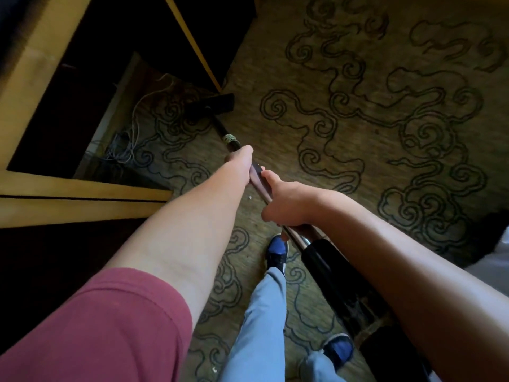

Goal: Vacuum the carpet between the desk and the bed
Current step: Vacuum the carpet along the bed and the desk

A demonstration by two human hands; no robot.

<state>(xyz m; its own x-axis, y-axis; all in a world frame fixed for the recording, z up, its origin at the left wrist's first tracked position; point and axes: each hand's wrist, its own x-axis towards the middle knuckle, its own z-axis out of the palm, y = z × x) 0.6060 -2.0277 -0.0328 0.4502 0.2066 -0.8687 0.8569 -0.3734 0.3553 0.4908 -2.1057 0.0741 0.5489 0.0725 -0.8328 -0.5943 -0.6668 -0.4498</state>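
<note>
both my hands grip the vacuum wand (261,186): left hand (240,161) curled round it further down, right hand (286,206) wrapped above. floor head (210,104) sits on the carpet (358,119) at the worktop (33,64) leg, near loose cables (129,144). wand looks stiff and light; two-handed mid-shaft hold suits steering. no containers seen.

So the count here: two hands, the left hand (240,160) and right hand (286,205), both on one vacuum wand (259,179). One floor head (210,106) out past the left hand, two blue shoes (276,250) (338,350) below the right, and one bundle of cables (124,150) off to the left.
</note>
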